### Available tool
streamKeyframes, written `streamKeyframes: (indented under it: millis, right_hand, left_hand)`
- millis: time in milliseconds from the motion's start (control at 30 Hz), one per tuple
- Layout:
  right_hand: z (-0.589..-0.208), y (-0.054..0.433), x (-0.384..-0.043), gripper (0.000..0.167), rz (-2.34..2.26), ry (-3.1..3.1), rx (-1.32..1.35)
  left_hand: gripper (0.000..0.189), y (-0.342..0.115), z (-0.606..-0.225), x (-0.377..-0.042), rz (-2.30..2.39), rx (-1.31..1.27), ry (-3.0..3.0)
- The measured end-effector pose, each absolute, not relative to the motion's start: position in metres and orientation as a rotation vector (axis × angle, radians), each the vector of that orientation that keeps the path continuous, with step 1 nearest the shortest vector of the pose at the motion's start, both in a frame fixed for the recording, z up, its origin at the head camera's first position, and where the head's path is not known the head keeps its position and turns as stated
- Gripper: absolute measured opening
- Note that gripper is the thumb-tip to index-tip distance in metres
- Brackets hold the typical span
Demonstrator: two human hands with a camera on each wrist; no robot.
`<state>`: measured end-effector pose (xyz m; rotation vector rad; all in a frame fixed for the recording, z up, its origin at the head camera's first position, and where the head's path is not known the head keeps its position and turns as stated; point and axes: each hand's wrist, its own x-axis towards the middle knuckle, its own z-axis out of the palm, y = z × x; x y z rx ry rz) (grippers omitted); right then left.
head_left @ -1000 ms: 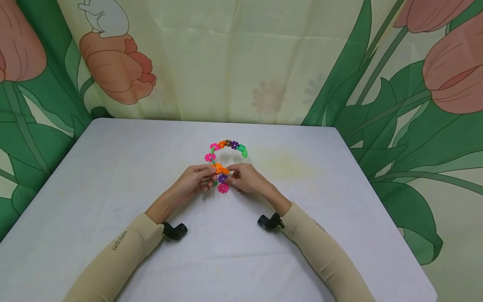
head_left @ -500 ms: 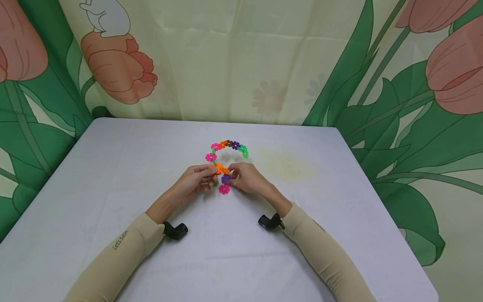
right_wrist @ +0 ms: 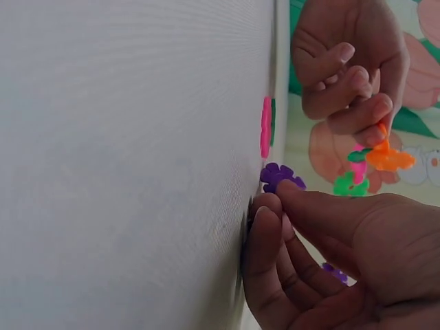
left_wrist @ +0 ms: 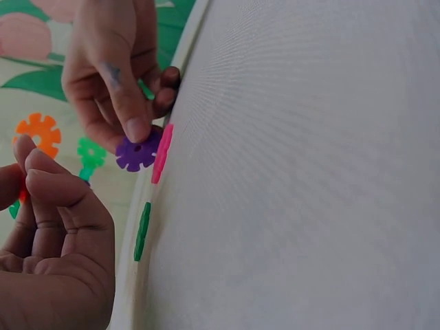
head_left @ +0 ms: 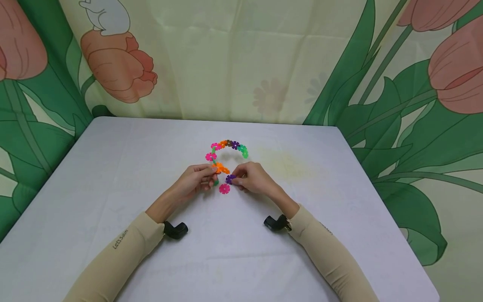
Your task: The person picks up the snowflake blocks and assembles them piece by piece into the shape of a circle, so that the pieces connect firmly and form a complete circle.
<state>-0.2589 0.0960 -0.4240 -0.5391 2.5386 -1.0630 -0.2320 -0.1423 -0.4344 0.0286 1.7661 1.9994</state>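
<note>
My left hand [head_left: 198, 178] pinches the orange end of a curved chain of notched plastic flower discs. From there the chain [head_left: 211, 157] arcs away through pink, green, orange, brown and purple to a light green disc at its far end. Between thumb and fingers my right hand [head_left: 253, 178] pinches a loose purple disc [left_wrist: 136, 152], apart from the chain. The orange disc [right_wrist: 390, 158] juts from my left fingertips in the right wrist view. On the table below lie a pink disc [head_left: 224, 188] and a dark green disc [left_wrist: 142, 232], the latter partly behind my left fingers in the head view.
A white-covered table [head_left: 226, 260] spreads under both arms. Behind it hangs a curtain [head_left: 234, 63] printed with tulips and a rabbit. Black wrist cameras [head_left: 175, 230] sit on both sleeves.
My right hand has drawn right with the purple disc, away from the orange end and the pink disc. My left hand and the chain stay nearly still.
</note>
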Motion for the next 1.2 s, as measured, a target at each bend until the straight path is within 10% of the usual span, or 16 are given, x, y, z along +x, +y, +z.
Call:
streamKeyframes:
  millis: [1200]
  right_hand:
    - [-0.396, 0.120, -0.257, 0.019, -1.347, 2.096, -0.600]
  left_hand:
    - [0.030, -0.143, -0.434, -0.232, 2.016, 0.044, 1.752]
